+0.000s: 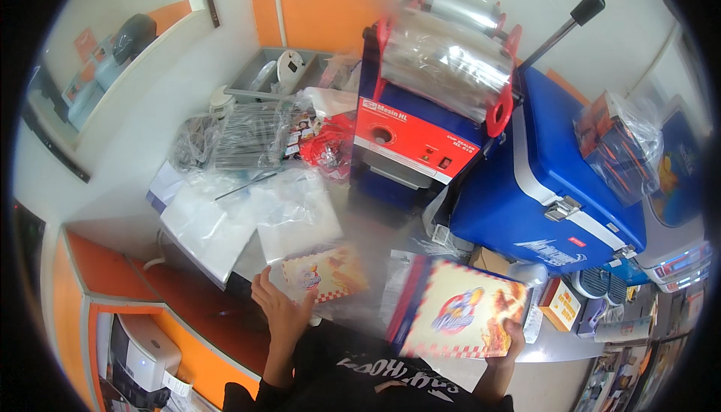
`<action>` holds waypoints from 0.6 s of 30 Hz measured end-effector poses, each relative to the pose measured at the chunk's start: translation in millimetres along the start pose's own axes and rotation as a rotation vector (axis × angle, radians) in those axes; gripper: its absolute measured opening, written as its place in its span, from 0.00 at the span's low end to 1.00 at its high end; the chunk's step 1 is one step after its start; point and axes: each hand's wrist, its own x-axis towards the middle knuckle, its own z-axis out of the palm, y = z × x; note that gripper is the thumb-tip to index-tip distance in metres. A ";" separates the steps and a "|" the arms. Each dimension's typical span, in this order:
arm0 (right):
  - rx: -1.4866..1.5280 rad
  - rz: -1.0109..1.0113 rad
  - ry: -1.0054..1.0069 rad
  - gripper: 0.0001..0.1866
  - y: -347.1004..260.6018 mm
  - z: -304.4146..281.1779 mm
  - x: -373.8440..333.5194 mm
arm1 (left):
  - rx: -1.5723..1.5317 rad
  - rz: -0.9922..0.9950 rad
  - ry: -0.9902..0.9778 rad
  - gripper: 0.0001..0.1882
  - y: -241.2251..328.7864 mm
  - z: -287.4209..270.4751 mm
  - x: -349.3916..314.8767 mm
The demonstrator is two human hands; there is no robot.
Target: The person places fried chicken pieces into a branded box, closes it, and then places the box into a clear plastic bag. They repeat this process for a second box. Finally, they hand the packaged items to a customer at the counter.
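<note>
Cartons in both hands above a cluttered surface [375, 235]: the left hand [279, 303] pinches a small printed carton [324, 273] by its corner, the right hand [511, 344] clamps a larger flat carton [458, 308] at its lower edge, faces upturned, before a cup sealer [420, 111].

A small flat printed card box [324, 274], yellow with red checked trim, tilts at the worktop's front edge. A larger matching box [458, 310], blue-sided, stands tilted beyond the front edge to its right.
</note>
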 end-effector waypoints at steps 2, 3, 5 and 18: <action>0.012 0.264 -0.118 0.37 -1.6 20.9 22.7 | -0.352 -0.234 -0.158 0.27 -19.2 11.0 0.0; -0.005 0.434 -0.130 0.37 5.9 31.7 35.3 | -0.439 -0.273 -0.216 0.24 -27.7 14.6 0.1; -0.147 0.604 -0.252 0.35 32.7 51.6 63.5 | -0.588 -0.386 -0.325 0.16 -40.0 18.8 0.2; -0.528 0.383 -0.215 0.38 120.4 64.6 120.5 | -1.012 -0.425 -0.600 0.07 -3.4 -27.1 2.5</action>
